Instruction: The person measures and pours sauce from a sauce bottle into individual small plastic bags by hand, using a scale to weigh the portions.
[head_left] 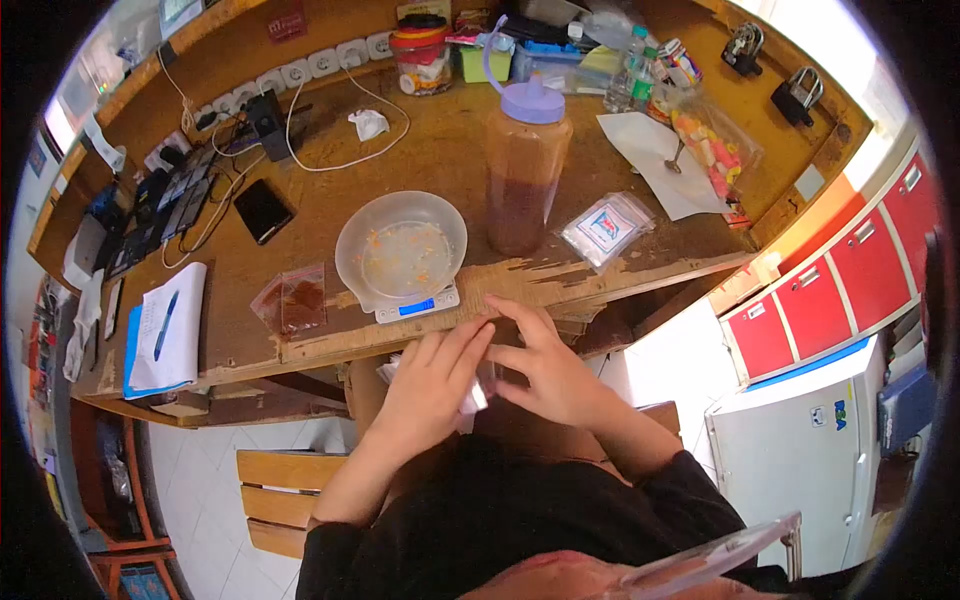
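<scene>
While both hands meet just below the counter edge, the scene reads as follows.

Left hand: the left hand is curled, its fingers closed on a small white packet, just below the front edge of the counter.
Right hand: the right hand lies beside the left one, fingers bent, fingertips touching the same packet and the left fingers; whether it truly grips the packet I cannot tell.
White packet: mostly hidden between the two hands, only a white corner shows; it is held off the counter, over the person's lap.
Scale: a small digital scale stands at the counter's front edge, just above the hands, its display lit blue.
Bowl: a clear plastic bowl sits on the scale, with scattered orange and pale crumbs inside.
Bottle: a tall bottle with a purple lid stands upright just right of the bowl, part-filled with brown-red stuff.
Sachets: a stack of clear sachets with a blue and red print lies right of the bottle.
Red bag: a small clear bag with reddish contents lies flat, left of the scale.
Phone: a dark phone lies further back on the left.
Notepad: a notepad with a blue pen on it sits at the left end.
</scene>
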